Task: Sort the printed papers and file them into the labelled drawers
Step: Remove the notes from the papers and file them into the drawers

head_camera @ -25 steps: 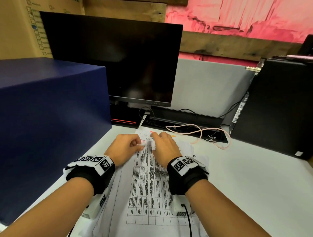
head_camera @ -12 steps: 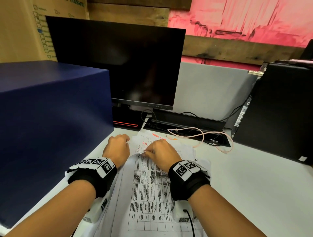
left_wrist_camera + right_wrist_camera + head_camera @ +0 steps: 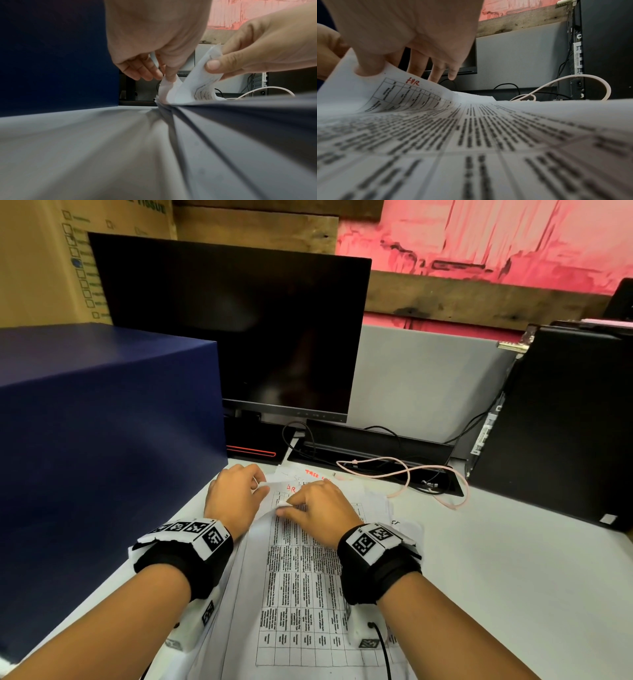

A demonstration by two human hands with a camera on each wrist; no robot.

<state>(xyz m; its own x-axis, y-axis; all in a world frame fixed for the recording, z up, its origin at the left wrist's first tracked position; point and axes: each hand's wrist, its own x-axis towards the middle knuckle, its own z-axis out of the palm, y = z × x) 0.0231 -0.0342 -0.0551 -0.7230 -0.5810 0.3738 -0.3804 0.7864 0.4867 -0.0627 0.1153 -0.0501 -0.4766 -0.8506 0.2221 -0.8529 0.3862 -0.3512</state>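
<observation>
A stack of printed papers (image 3: 301, 587) lies on the white desk in front of me, its top sheet (image 3: 471, 135) carrying a table with "HR" written in red at the top. My right hand (image 3: 318, 508) pinches the far left corner of that top sheet (image 3: 202, 83) and curls it up off the stack. My left hand (image 3: 236, 494) pinches the corner of a lower sheet (image 3: 167, 86) just beside it. Both wrists rest low on the papers. The large dark blue box (image 3: 96, 440) stands to the left; no labelled drawer front shows.
A dark monitor (image 3: 236, 330) stands behind the papers, with a black cable tray (image 3: 373, 450) and a loose pink cable (image 3: 404, 474) beyond them. A black computer tower (image 3: 561, 422) stands at the right. White desk surface (image 3: 513, 577) lies right of the papers.
The right hand has peeled the top sheet's corner up and toward me, away from the left hand's corner. The "HR" mark now shows.
</observation>
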